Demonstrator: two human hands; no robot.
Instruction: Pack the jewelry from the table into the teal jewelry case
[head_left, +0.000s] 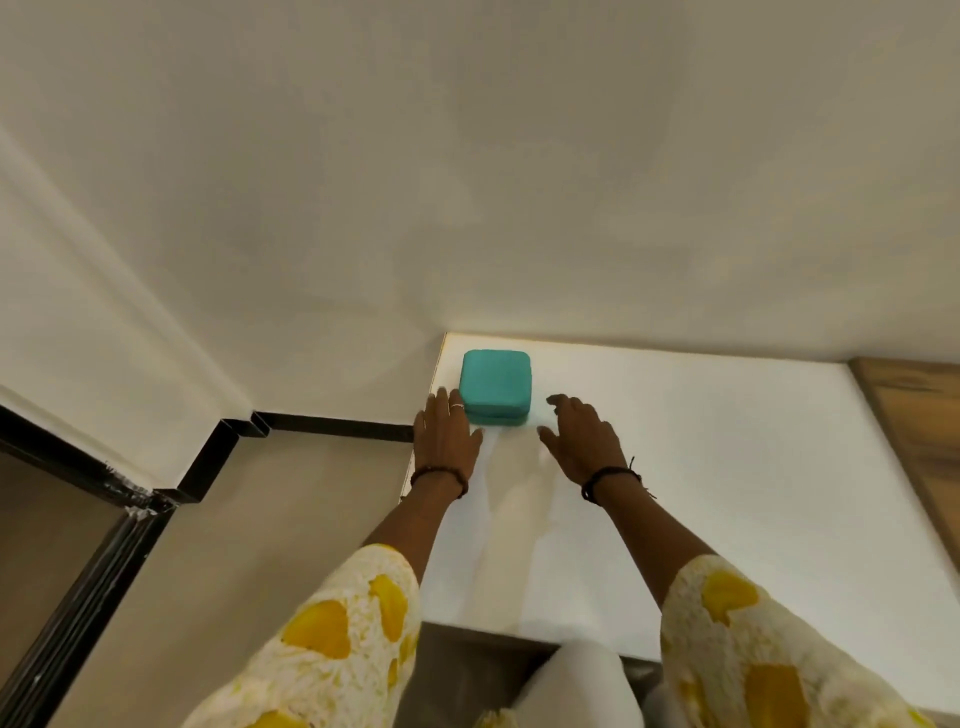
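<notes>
A white table (727, 467) is seen set against a pale wall (467, 156), with a wooden surface (914, 415) at its 3 o'clock edge. The teal case (495, 385) is placed in the table's corner at 11 o'clock, and its lid is closed. No jewelry can be made out on the table; it is either out of view or too small to tell.

The left hand (448, 436) is held at the case's 8 o'clock, fingers straight and relaxed, with the fingertips just beside the case wall; whether contact is made cannot be told. A ring (456, 406) is worn on one finger. The right hand (582, 436) is held at the case's 4 o'clock, fingers loosely spread, with nothing grasped and a gap left to the case.

The step in hand is judged to be the reach for the closed case. Next, the case would probably need to be gripped from both sides, drawn nearer, and opened before anything can be packed.
</notes>
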